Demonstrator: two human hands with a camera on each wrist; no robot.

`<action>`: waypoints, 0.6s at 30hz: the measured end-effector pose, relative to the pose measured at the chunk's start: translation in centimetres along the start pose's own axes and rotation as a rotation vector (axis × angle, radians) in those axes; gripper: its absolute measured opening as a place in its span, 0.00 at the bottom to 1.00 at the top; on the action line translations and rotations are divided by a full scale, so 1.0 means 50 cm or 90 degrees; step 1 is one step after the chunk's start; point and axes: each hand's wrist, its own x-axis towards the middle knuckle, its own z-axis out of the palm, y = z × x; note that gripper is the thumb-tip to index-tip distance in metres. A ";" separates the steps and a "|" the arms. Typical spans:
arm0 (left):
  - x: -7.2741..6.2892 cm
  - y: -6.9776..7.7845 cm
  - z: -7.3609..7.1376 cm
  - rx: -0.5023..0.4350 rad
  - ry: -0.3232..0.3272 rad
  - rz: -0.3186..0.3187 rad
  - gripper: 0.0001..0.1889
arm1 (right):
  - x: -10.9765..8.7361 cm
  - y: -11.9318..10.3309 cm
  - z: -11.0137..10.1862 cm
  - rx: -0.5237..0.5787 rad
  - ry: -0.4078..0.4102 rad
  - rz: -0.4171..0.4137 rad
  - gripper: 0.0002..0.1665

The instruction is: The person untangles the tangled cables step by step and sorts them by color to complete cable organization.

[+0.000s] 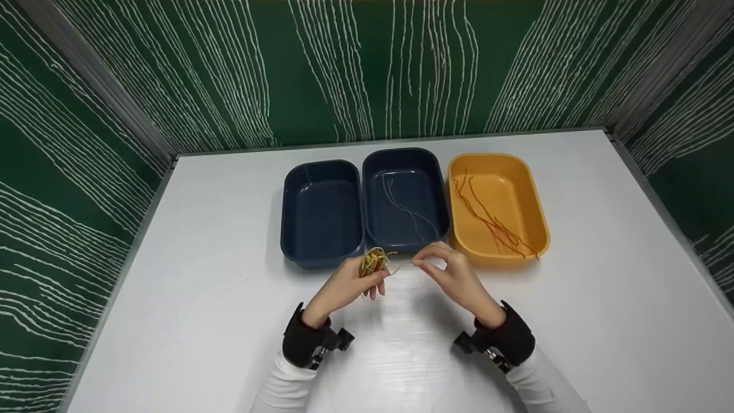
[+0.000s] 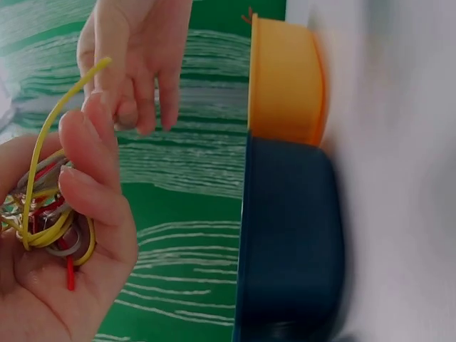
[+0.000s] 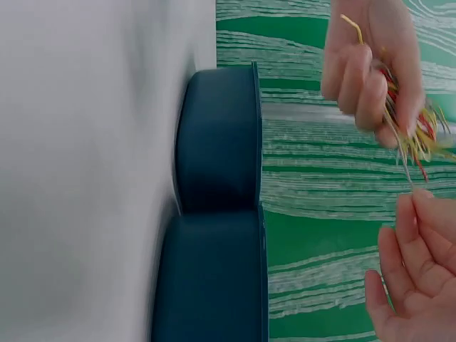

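Observation:
My left hand (image 1: 347, 282) grips a tangled bundle of thin wires (image 1: 373, 263), yellow, red and grey, in its curled fingers. In the left wrist view a yellow wire (image 2: 44, 135) loops up out of the bundle past the fingertips. My right hand (image 1: 459, 281) is a short way to the right, thumb and forefinger pressed together. The right wrist view shows a grey wire (image 3: 404, 158) running from the bundle down to those fingertips, which pinch its end.
Beyond the hands stand a dark blue bin (image 1: 324, 261) at left, a second dark blue bin (image 1: 433, 158) with a few grey wires (image 1: 401, 206), and a yellow bin (image 1: 542, 221) with several reddish wires (image 1: 487, 218). They stand on a white table (image 1: 200, 275) before green, white-lined panels (image 1: 321, 69).

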 end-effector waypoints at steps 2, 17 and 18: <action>-0.004 -0.002 -0.004 0.002 0.014 -0.005 0.06 | -0.001 0.005 -0.009 0.001 0.020 0.033 0.04; -0.013 -0.008 -0.006 0.046 -0.003 -0.002 0.07 | -0.012 0.080 -0.032 0.087 0.058 0.041 0.02; -0.013 -0.008 -0.005 0.041 -0.005 0.000 0.08 | -0.011 0.075 -0.034 0.094 0.060 0.034 0.02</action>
